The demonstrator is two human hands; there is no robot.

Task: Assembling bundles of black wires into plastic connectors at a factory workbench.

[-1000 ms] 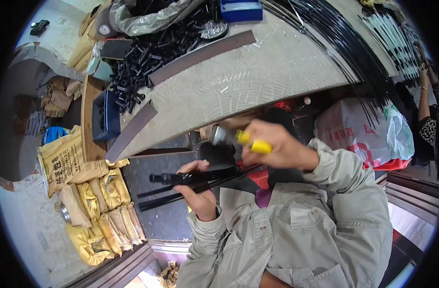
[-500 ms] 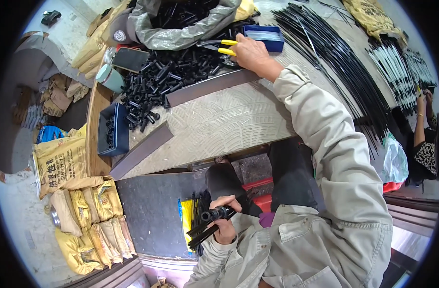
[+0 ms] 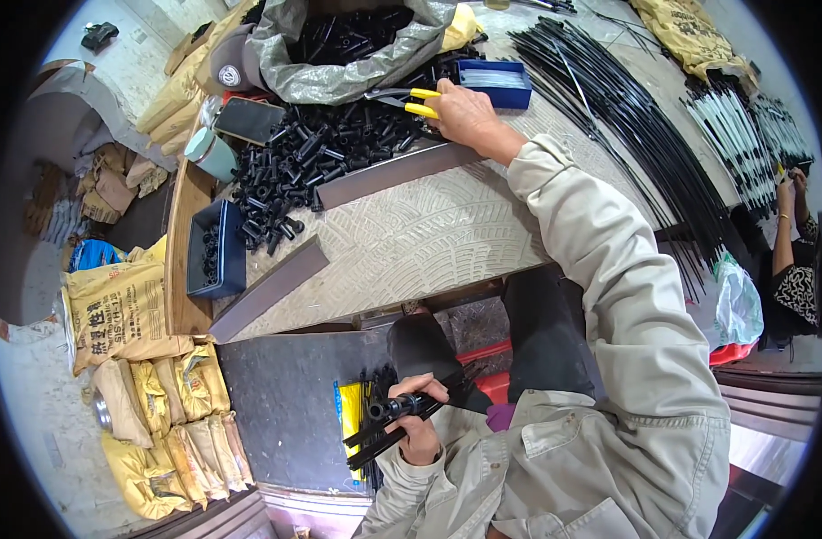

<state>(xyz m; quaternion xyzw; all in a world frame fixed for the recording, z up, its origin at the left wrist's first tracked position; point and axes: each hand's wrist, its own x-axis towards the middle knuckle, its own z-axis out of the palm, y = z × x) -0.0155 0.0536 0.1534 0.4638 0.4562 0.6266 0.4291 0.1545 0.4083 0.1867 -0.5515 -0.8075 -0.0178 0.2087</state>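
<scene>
My right hand [image 3: 469, 117] is closed round the yellow handles of pliers [image 3: 418, 101], whose dark jaws point left over the pile of short black tubular pieces [image 3: 308, 148]. Low in front of my body, my left hand [image 3: 418, 415] grips a bundle of thin black rods [image 3: 372, 445] together with a black tubular fitting [image 3: 395, 407]. The fitting's round open end points to the left. Part of the rods is covered by my fingers. A blue box of pale thin sticks [image 3: 516, 97] stands just right of my right hand.
Metal strips [image 3: 402, 172] edge the pile on the table [image 3: 429, 234]. Long black rods [image 3: 627, 126] lie at right. A grey sack [image 3: 339, 85] of black parts, a phone [image 3: 249, 120], a cup [image 3: 212, 154] and a blue bin [image 3: 216, 249] stand left. Another person's arm [image 3: 786, 220] shows far right.
The table and its contents appear slightly lower in view. My right hand has stayed over the pile with the pliers; the bundle in my left hand has shifted slightly left.
</scene>
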